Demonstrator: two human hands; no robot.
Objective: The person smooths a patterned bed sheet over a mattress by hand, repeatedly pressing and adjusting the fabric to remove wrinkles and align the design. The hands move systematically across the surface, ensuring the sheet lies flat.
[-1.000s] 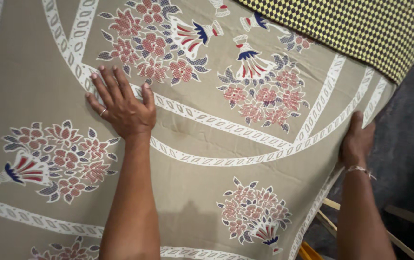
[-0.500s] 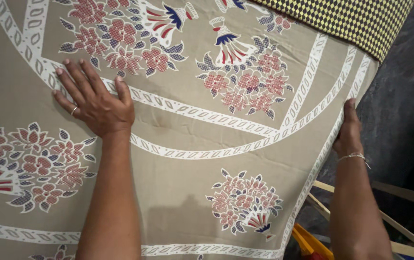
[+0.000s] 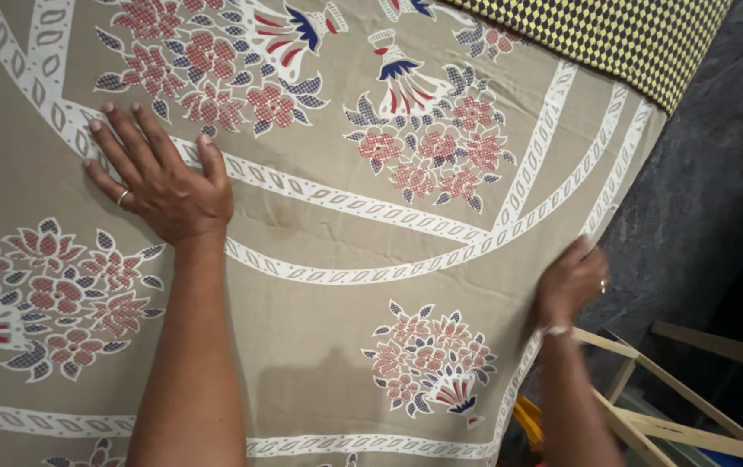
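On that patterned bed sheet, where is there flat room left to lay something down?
The bed sheet is free between the left hand and the right hand, across the white bands down to the small flower bunch. The checkered yellow-black cloth covers the top right corner. Wooden slats crowd the space beside the edge.

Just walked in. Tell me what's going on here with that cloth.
A person is handling a beige sheet printed with red and blue flower bunches and white bands. The left hand lies flat on it, fingers spread, a ring on one finger. The right hand is at the sheet's right edge, blurred, seemingly gripping it. A yellow-and-black checked cloth runs along the top right. A pale wooden frame stands beyond the edge, lower right.
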